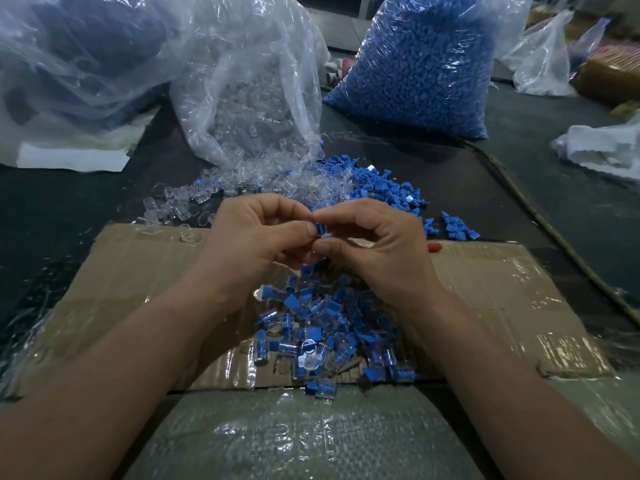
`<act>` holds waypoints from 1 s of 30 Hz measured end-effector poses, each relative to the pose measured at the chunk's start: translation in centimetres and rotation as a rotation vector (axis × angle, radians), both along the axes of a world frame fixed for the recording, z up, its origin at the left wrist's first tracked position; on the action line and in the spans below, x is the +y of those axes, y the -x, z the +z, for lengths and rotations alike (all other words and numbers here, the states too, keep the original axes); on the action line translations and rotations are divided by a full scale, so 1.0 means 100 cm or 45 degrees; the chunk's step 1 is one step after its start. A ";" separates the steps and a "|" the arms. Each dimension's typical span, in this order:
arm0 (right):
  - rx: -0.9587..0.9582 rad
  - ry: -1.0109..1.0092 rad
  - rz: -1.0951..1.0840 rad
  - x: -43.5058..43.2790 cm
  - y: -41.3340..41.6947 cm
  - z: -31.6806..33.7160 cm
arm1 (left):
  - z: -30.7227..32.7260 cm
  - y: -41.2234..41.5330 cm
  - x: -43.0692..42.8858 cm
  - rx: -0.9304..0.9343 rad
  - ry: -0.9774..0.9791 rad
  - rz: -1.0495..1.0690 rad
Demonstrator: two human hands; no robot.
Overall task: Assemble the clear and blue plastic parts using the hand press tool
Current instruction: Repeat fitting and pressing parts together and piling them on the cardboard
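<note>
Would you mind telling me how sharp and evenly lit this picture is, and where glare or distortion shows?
Head view: dim light; the left hand and right hand, pinching a blue part, are fairly sharp; the woven sack and forearms at the bottom are blurred; glare streaks the taped cardboard and clear bag; the wide lens seems to bow the cable.

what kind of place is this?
Probably a small factory assembly bench: a bulk bag of blue plastic parts, an open bag of clear parts, and a pile of assembled pieces on taped cardboard.
</note>
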State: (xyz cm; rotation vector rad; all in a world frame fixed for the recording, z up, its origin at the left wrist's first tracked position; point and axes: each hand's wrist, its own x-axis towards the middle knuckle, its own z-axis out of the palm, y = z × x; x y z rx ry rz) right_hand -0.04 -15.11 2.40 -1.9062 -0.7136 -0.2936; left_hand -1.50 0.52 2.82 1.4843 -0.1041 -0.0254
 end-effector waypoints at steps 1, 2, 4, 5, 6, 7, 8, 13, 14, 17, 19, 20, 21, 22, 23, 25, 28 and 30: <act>0.022 -0.011 0.006 -0.001 0.000 0.000 | -0.001 0.000 0.000 0.015 0.006 -0.002; 0.039 -0.016 0.005 -0.001 0.000 0.000 | -0.001 -0.001 0.001 0.029 0.014 -0.009; 0.052 -0.013 -0.009 -0.003 -0.001 0.000 | -0.003 -0.002 0.001 0.058 0.044 -0.040; 0.054 -0.009 -0.019 -0.004 -0.001 0.001 | -0.003 -0.002 0.002 0.071 0.064 -0.061; 0.055 -0.008 -0.030 -0.004 -0.001 0.001 | -0.003 -0.003 0.002 0.081 0.084 -0.078; 0.054 -0.010 -0.038 -0.005 -0.001 0.002 | -0.003 -0.003 0.003 0.089 0.093 -0.092; 0.051 -0.015 -0.045 -0.005 0.000 0.002 | -0.003 -0.003 0.003 0.091 0.089 -0.104; 0.087 -0.032 -0.050 -0.004 0.000 0.001 | -0.002 -0.003 0.003 0.077 0.038 -0.108; 0.092 -0.032 -0.048 -0.005 0.000 0.001 | -0.002 -0.002 0.003 0.079 0.036 -0.110; 0.106 -0.031 -0.028 -0.006 0.000 0.001 | -0.001 -0.003 0.004 0.090 0.017 -0.124; 0.090 -0.011 -0.014 -0.007 0.000 0.001 | -0.001 -0.003 0.005 0.108 0.020 -0.149; 0.065 0.008 -0.008 -0.007 -0.001 0.001 | -0.001 -0.003 0.006 0.111 0.018 -0.156; 0.037 0.027 -0.005 -0.007 -0.001 0.001 | -0.001 -0.004 0.006 0.107 0.009 -0.153; 0.012 0.040 -0.002 -0.007 -0.001 0.001 | -0.002 -0.004 0.006 0.099 -0.004 -0.140; -0.007 0.046 0.000 -0.007 -0.002 0.001 | -0.002 -0.004 0.007 0.090 -0.013 -0.126; -0.046 0.067 -0.006 -0.007 -0.002 0.000 | -0.003 -0.005 0.007 0.082 -0.027 -0.110; -0.118 0.119 -0.022 -0.007 -0.003 0.000 | -0.002 -0.005 0.007 0.085 -0.041 -0.117; -0.152 0.150 -0.031 -0.007 -0.004 -0.001 | -0.002 -0.005 0.008 0.084 -0.037 -0.115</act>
